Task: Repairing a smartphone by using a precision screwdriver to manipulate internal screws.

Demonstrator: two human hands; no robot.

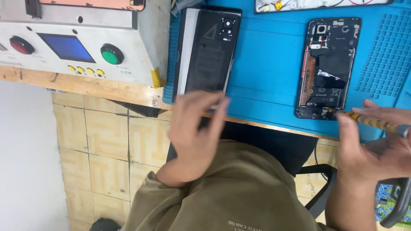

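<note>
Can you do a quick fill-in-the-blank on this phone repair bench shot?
1. The opened phone lies on a ____ work mat.
2. The right hand holds a slim tool whose tip meets the phone's ____ edge.
3. On the grey machine, the round button right of the blue screen is ____.
4. The left hand is by the detached back ____.

Missing: blue; bottom; green; cover

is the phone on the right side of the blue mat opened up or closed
Opened up. The phone lies without its back cover, showing battery and circuit boards; the right hand holds a tool at its bottom edge.
</note>
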